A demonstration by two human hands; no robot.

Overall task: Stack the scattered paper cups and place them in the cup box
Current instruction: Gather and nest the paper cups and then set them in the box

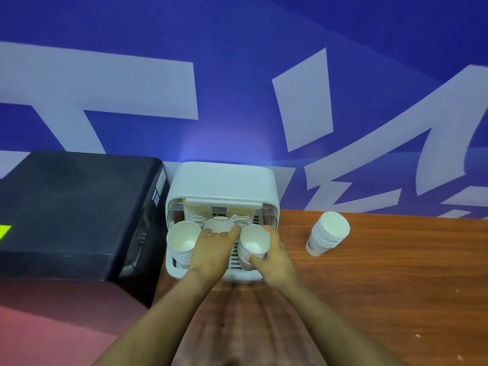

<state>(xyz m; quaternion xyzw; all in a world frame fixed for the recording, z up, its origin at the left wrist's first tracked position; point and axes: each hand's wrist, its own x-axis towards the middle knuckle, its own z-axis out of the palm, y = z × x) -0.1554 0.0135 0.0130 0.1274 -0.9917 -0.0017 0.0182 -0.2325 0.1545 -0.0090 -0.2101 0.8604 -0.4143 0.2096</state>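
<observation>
A white cup box (224, 180) stands open at the table's back edge, with several stacks of white paper cups inside. My left hand (211, 249) reaches into the box and grips the middle stack (218, 225). My right hand (274, 257) grips the right front stack (254, 244), thumb on its near side and fingers round its far side. Another stack (182, 243) stands at the box's front left. Two more stacks (194, 213) sit deeper under the lid. One further stack of cups (328, 232) stands on the wooden table (383, 273), right of the box.
A black appliance (76, 210) stands directly left of the cup box. A blue wall with large white lettering (264, 75) rises right behind the table. A reddish surface (52, 326) lies at the lower left.
</observation>
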